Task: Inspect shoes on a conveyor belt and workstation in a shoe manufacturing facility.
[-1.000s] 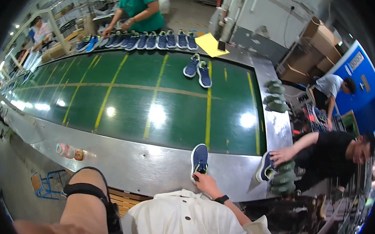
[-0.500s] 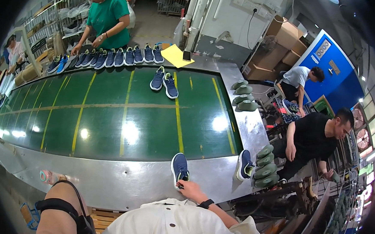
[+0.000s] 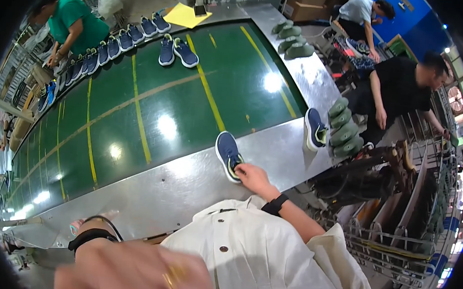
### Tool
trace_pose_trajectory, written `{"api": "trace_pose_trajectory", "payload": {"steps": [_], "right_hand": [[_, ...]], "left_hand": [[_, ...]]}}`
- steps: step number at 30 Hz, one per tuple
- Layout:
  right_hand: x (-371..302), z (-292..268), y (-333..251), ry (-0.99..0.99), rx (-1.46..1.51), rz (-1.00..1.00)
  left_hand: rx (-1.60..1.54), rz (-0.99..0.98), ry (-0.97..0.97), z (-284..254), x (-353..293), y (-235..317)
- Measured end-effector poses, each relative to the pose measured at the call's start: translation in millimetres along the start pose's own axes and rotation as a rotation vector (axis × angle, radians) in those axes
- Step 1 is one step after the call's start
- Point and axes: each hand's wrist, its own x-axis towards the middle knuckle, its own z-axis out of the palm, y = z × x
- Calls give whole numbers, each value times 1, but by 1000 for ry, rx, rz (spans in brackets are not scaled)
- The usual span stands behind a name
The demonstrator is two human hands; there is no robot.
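Observation:
A navy sneaker [image 3: 227,154] with a white sole and yellow-green lining lies on the metal edge of the table, its toe pointing away from me. My right hand [image 3: 255,180] pinches the heel end of its collar; a dark band is on that wrist. Close to the camera, at the lower left, my left hand [image 3: 139,268] is smeared by motion, with a gold ring on a finger. Its fingers are too blurred to show whether they hold anything. A second navy sneaker [image 3: 314,129] rests on the metal edge to the right, apart from both hands.
Farther off, a pair of navy sneakers [image 3: 177,51] stands on the green belt [image 3: 155,97]. Several more shoes [image 3: 110,47] line its far edge, near a yellow sheet [image 3: 186,15]. Green shoe lasts [image 3: 345,129] sit at the right. Co-workers are at the far left and right.
The view has tilted and swung. My left hand has come up close to the camera. My right hand remains at the sneaker's heel. The person in green leans farther over.

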Motion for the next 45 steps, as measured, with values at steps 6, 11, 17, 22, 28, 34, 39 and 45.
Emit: {"api": "trace_pose_trajectory", "payload": {"steps": [6,11,17,22,28,34,39,45], "right_hand": [[0,-24,34,303,31,97],[-2,-91,103,590,-27,372],[-14,-152,173,622,-290,485],[-4,-160,201,315,-349,704],[6,-159,220,253,-334,682],[11,-114,132,129,-144,426],[1,-43,62,-63,-77,128],[-3,-19,42,-50,79,-35]], "left_hand": [[-116,-61,-82,-12,-59,3],[-231,-75,-179,-51,-92,8],[-336,-78,-250,-85,-72,-1],[-373,-66,-280,-87,29,-45],[-356,-50,-277,-48,136,-97],[579,-570,984,-114,84,-234],[661,-1115,789,-124,-46,-396],[413,-890,954,-85,-58,-428]]}}
